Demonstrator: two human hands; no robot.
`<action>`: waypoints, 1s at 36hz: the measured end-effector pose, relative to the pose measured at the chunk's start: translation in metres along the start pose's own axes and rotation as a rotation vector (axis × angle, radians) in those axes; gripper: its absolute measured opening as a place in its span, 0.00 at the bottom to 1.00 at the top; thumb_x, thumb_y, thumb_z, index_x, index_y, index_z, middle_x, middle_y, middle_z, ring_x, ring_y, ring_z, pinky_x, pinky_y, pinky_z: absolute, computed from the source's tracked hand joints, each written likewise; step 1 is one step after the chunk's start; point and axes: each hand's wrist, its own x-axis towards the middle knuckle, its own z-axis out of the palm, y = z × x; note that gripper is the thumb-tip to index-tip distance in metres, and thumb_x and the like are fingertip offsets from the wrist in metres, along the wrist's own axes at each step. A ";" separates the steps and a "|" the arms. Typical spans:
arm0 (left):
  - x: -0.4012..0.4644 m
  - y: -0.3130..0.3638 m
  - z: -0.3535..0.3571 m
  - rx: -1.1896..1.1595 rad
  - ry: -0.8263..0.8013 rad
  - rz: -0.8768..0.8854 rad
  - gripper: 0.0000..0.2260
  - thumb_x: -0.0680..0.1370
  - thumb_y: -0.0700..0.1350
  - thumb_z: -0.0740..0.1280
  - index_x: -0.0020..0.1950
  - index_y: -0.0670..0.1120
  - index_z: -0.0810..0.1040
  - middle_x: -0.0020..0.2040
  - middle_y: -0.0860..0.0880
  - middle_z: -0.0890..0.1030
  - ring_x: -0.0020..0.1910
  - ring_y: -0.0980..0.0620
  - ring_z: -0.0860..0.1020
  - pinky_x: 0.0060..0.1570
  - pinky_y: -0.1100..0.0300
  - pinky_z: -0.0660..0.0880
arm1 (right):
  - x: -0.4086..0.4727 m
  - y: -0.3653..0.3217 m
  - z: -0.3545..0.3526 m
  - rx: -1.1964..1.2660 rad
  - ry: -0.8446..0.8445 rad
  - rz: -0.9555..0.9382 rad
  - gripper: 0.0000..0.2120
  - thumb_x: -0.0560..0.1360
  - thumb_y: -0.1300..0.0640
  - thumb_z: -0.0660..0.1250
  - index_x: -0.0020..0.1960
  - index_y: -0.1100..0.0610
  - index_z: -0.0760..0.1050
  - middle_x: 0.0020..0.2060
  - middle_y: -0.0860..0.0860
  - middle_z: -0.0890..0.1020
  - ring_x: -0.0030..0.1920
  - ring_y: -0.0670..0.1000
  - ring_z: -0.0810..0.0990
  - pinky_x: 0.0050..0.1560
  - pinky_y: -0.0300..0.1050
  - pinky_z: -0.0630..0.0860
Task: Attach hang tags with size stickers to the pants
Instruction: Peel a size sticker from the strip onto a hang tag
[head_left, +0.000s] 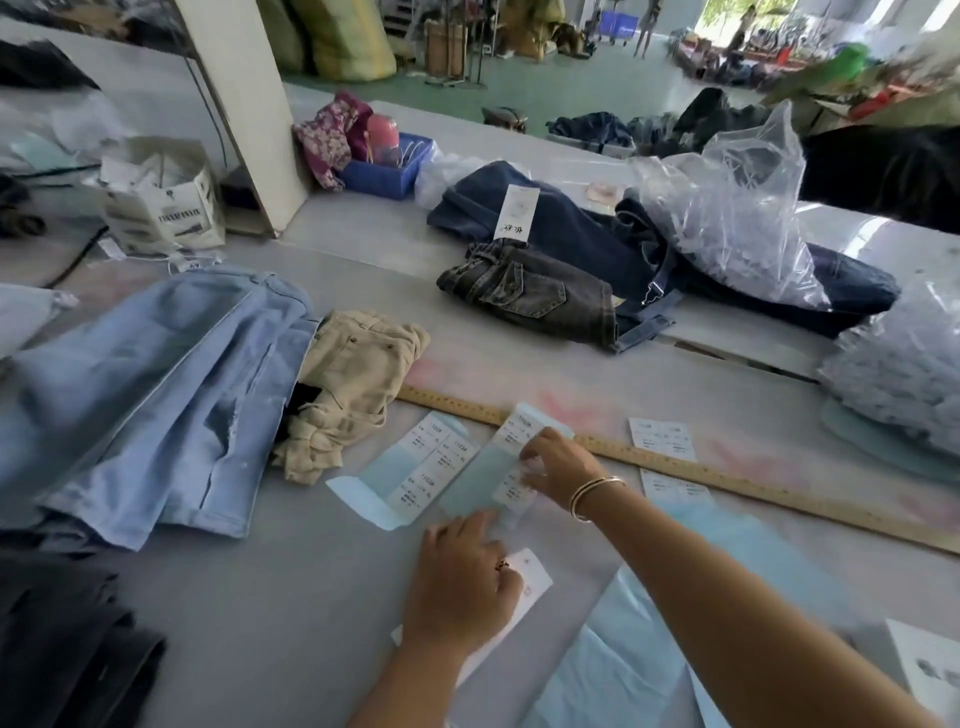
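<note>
Two pale blue sticker sheets lie side by side on the grey table, the left sheet and the right sheet, each with white size stickers. My right hand pinches a sticker at the right sheet's edge. My left hand rests flat on a white hang tag near me. Light blue pants and beige pants are piled at the left. Dark denim pants with a white tag on the pile behind lie farther back.
A wooden ruler runs diagonally across the table. Clear plastic bags sit at the right. More sticker pieces lie by the ruler. A blue bin and a box of tags stand at the back. Dark cloth lies front left.
</note>
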 end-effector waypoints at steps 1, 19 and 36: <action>0.000 0.000 0.000 0.001 -0.006 -0.001 0.12 0.63 0.51 0.58 0.35 0.50 0.81 0.55 0.54 0.81 0.45 0.52 0.79 0.47 0.55 0.73 | 0.002 0.001 -0.002 -0.017 -0.015 -0.004 0.16 0.74 0.57 0.68 0.60 0.60 0.75 0.61 0.56 0.73 0.60 0.56 0.73 0.60 0.43 0.66; 0.061 -0.022 -0.024 -0.134 -0.129 0.053 0.21 0.69 0.52 0.57 0.57 0.49 0.78 0.74 0.55 0.65 0.71 0.57 0.60 0.65 0.59 0.47 | 0.023 0.002 -0.010 -0.186 -0.115 -0.095 0.10 0.77 0.55 0.61 0.56 0.55 0.76 0.57 0.53 0.75 0.55 0.56 0.77 0.49 0.43 0.70; 0.099 -0.029 -0.029 0.121 -0.555 0.051 0.38 0.72 0.55 0.62 0.77 0.58 0.46 0.76 0.54 0.58 0.75 0.51 0.55 0.72 0.50 0.39 | 0.024 -0.003 -0.015 -0.301 -0.198 -0.116 0.13 0.77 0.57 0.62 0.60 0.59 0.74 0.58 0.56 0.79 0.57 0.58 0.78 0.52 0.48 0.75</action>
